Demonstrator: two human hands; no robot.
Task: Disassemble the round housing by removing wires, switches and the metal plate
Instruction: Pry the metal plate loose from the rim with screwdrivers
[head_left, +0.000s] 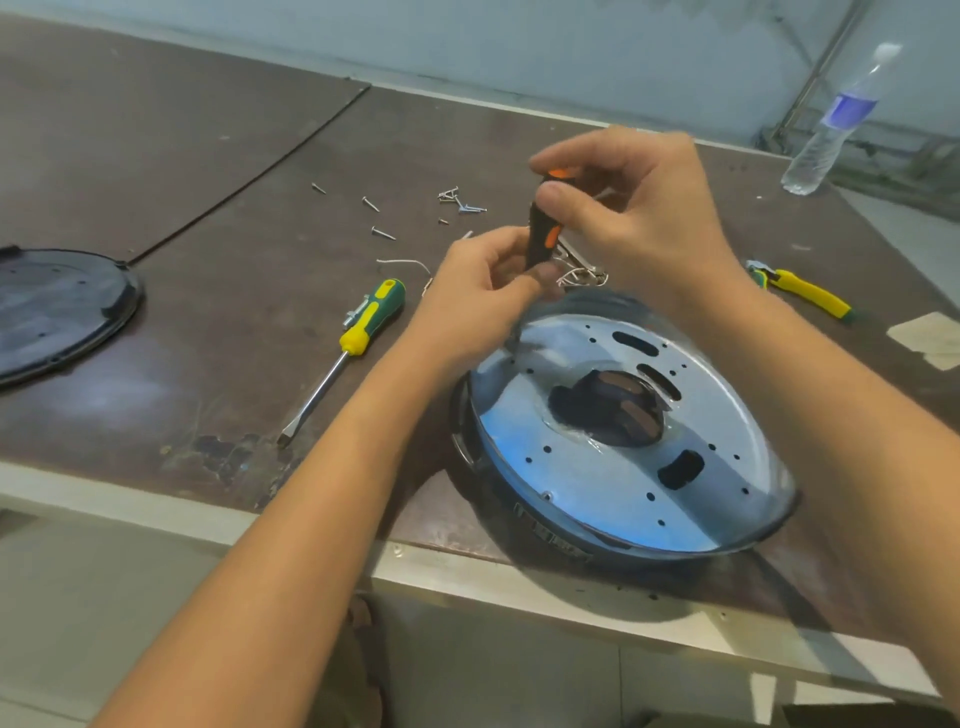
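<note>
The round black housing (524, 512) lies near the table's front edge, topped by a shiny metal plate (613, 483) with several holes and slots. A black-and-orange screwdriver (543, 228) stands upright over the plate's far left rim. My right hand (628, 202) pinches the top of its handle. My left hand (483, 296) grips its lower handle, hiding the tip. Loose white wires (584, 275) lie just behind the housing.
A green-and-yellow flat screwdriver (348, 348) lies left of the housing. Several loose screws (382, 233) are scattered behind it. A black round cover (57, 312) sits at far left. Yellow-handled pliers (802, 291) and a water bottle (836, 122) are at right.
</note>
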